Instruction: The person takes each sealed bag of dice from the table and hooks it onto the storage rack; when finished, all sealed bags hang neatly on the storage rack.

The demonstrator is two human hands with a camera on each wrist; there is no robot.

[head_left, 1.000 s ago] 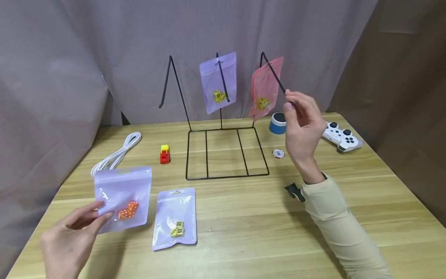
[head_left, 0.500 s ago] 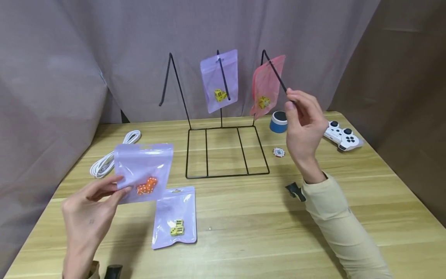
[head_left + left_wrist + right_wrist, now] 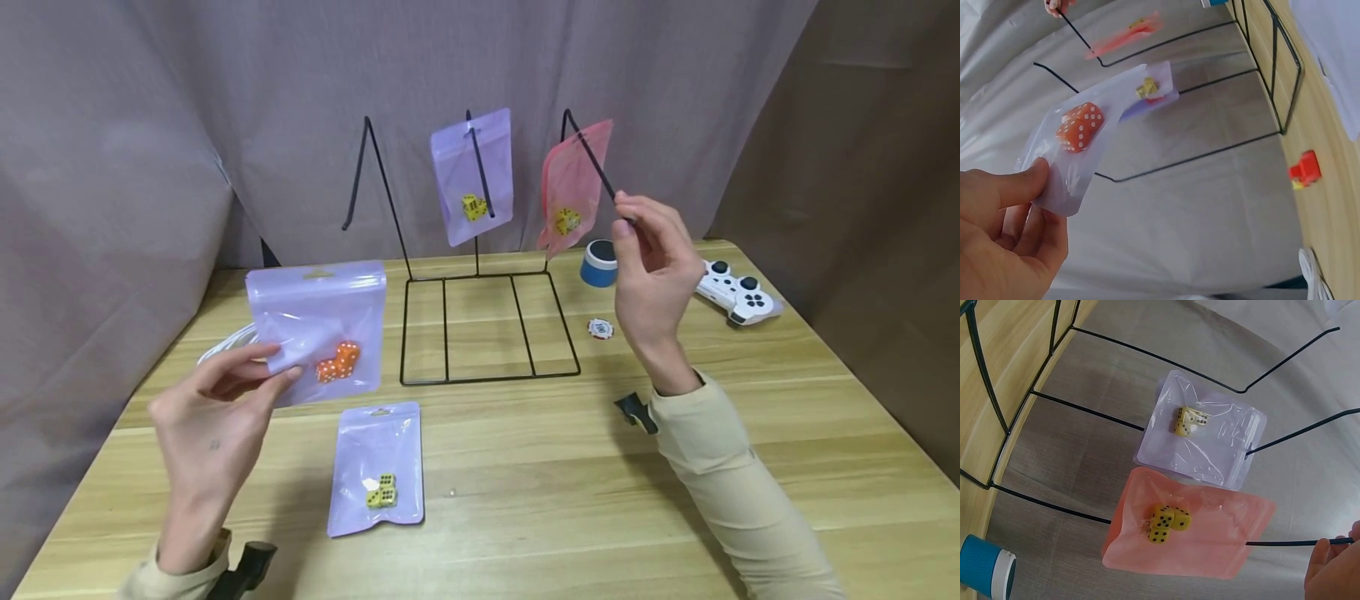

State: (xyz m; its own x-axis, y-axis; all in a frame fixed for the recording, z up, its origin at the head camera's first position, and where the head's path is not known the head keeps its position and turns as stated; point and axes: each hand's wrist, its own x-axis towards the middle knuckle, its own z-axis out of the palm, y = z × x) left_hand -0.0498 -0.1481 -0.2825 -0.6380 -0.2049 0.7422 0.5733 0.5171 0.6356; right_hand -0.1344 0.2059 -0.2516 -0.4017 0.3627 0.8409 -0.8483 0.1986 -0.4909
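Note:
At its lower left side, my left hand pinches a purple zip bag with orange dice inside. The bag is held up in front of the left part of a black wire rack. My right hand grips the tip of the rack's right hook between thumb and fingers. On that hook hangs a pink bag holding yellow dice. Another purple bag with yellow dice hangs from the middle hook. The left hook bears nothing.
A further purple bag with yellow dice lies flat on the table. Behind the rack's right side are a blue-and-white cylinder, a poker chip and a game controller. A red toy car and white cable are at left.
My left hand has raised the purple bag with orange dice up and to the right, so it now covers the toy car in the head view. The right hand stays at the hook tip.

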